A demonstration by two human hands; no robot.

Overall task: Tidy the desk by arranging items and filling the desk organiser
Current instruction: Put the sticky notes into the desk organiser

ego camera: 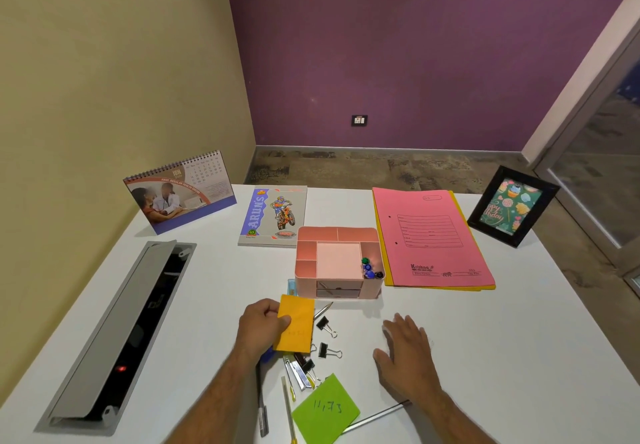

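Partly tidied — organiser mid-desk holds only markers. Left hand pinches orange pad; right hand rests spread. Clips, pens, green pad remain near.

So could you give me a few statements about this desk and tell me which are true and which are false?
1. The left hand holds an orange sticky-note pad. True.
2. The right hand grips a binder clip. False: it rests open on the desk, holding nothing.
3. The pink desk organiser stands between a notebook and a pink file folder. True.
4. The green sticky note is inside the organiser. False: it lies on the desk near the front edge.
5. A picture frame stands at the far right. True.
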